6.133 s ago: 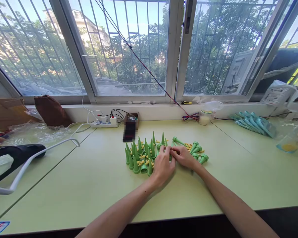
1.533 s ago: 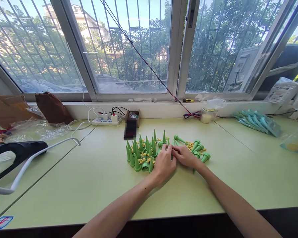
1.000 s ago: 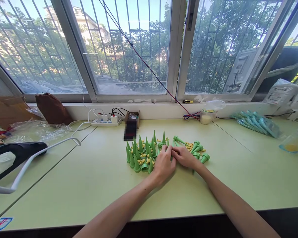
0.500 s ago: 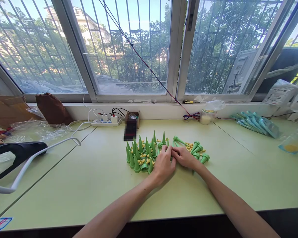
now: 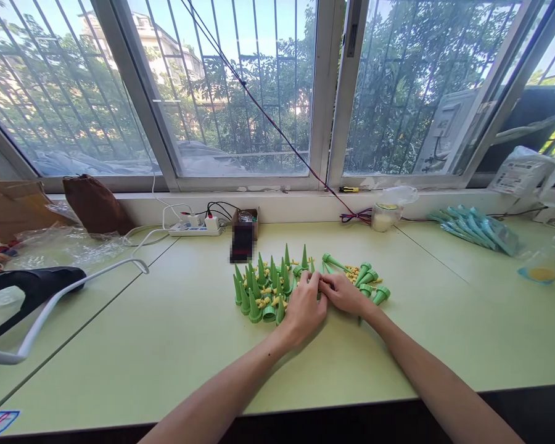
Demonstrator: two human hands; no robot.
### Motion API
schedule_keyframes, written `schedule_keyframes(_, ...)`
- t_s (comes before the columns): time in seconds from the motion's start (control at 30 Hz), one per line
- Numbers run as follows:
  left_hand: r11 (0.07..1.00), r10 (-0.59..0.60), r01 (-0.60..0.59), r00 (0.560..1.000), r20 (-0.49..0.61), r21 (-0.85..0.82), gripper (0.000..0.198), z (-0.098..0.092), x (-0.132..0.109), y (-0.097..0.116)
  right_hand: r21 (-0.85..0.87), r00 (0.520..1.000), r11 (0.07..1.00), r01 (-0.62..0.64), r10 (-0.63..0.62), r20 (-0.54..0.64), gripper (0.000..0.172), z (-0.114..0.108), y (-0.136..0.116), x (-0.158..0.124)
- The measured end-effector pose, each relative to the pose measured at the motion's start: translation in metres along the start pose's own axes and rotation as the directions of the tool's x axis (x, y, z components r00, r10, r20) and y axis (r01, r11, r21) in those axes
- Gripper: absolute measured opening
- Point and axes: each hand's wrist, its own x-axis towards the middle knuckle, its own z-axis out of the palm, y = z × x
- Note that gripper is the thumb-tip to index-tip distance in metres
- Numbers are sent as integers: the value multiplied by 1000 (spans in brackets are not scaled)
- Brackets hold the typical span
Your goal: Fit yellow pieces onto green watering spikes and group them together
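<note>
Both hands meet at the middle of a pale green table [image 5: 176, 345]. My left hand [image 5: 304, 306] and my right hand [image 5: 346, 292] have their fingers curled together around a small green piece that is mostly hidden between them. To the left stands a cluster of upright green cone spikes [image 5: 259, 287] mixed with small yellow parts [image 5: 263, 301]. To the right lie several green spikes on their sides [image 5: 367, 279], with more yellow bits [image 5: 351, 271] among them.
A power strip [image 5: 195, 229] with cables and a small dark box [image 5: 243, 239] sit by the window sill. A plastic cup [image 5: 383, 216] and a stack of teal packets [image 5: 478, 228] are at the back right. A black object with a white handle [image 5: 32, 290] lies at the left.
Hands have stayed together at the same spot, with only slight finger movement. The view has shifted a little.
</note>
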Motion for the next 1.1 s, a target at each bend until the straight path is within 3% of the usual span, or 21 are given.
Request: schedule_keyframes(1.1,998,-28,24,998,60,61,19,-4,0,5,-21,1000,1000,1,-1,11,34,1,2,0)
